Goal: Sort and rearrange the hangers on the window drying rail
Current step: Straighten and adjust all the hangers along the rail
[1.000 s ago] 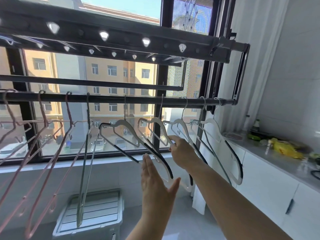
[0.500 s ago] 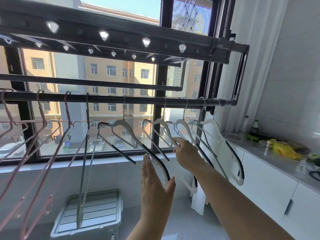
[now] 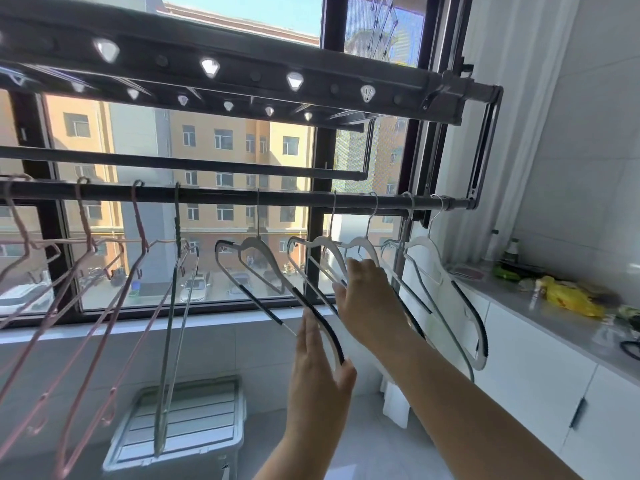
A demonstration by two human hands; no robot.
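A dark drying rail (image 3: 221, 197) runs across the window. Several pink wire hangers (image 3: 86, 261) hang at its left, then a grey-green hanger (image 3: 176, 271) seen edge-on. To the right hang several white hangers with black grip strips. My left hand (image 3: 318, 372) is flat with straight fingers against the lower arm of the leftmost white hanger (image 3: 256, 247). My right hand (image 3: 367, 299) grips the shoulder of the second white hanger (image 3: 322, 245). More white hangers (image 3: 446, 289) crowd the rail's right end.
A perforated rack bar (image 3: 242, 74) and a thinner bar (image 3: 194, 164) sit above the rail. A grey lidded bin (image 3: 187, 420) stands on the floor below. On the right, a white counter (image 3: 554, 327) carries a yellow bag (image 3: 568, 296) and bottles. A curtain hangs behind the rail's end.
My right hand has slid the second white hanger to the right along the rail. The left hand has stayed flat at the first white hanger's arm, which swung slightly.
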